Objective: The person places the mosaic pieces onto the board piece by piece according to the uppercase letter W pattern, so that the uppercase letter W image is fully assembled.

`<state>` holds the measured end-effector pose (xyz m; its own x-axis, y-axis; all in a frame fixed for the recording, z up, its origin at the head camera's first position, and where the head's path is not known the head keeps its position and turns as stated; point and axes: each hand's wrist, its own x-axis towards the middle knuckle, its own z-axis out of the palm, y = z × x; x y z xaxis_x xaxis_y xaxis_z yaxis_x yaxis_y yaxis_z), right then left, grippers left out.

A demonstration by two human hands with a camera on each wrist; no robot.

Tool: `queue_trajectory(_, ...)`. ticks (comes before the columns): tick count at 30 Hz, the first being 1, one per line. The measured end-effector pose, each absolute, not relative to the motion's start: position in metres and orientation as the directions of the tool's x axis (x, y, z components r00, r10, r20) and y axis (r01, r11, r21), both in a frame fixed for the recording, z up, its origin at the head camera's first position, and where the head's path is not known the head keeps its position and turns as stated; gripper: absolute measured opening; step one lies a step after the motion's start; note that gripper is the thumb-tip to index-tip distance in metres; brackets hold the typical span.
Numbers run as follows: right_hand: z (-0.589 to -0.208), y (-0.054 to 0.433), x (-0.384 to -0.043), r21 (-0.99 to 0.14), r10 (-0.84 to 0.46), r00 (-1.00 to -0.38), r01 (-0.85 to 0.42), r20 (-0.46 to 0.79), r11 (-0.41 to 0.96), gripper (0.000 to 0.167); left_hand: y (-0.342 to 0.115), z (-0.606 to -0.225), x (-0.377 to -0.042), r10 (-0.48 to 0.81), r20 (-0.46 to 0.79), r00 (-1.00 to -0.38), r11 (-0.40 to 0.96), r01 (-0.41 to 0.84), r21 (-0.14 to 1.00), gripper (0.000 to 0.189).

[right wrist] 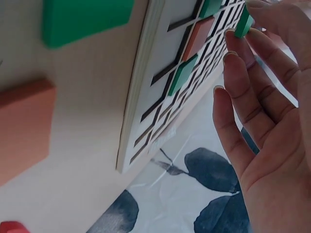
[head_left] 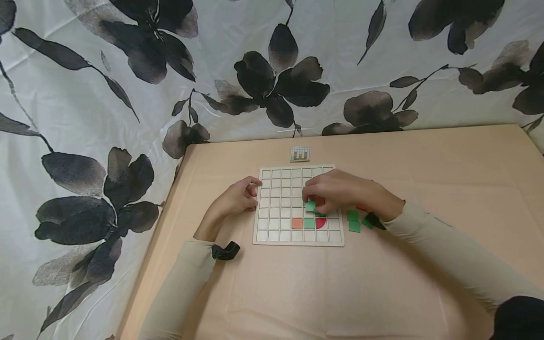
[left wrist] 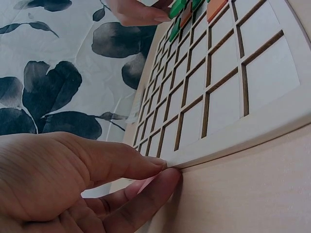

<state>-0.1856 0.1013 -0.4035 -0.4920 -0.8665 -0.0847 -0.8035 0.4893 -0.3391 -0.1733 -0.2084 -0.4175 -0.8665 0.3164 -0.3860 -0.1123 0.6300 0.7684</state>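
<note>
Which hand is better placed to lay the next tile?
Probably the right hand: it pinches a green tile over the board, while the left hand holds the board's edge.

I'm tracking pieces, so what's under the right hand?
Under the right hand lies the board; the right-wrist view shows an orange tile between two green tiles. What else it covers can't be seen.
</note>
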Motion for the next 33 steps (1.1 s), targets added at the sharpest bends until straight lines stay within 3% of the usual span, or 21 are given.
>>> queue_trajectory(33,-0.413,0.067,-0.182,-0.282,-0.905,-0.416,-0.861,-0.091,0.424,0.018,-0.209,-0.417,-0.173,0.322,-0.38,-0.867,0.632,-0.102,0.768,0.056)
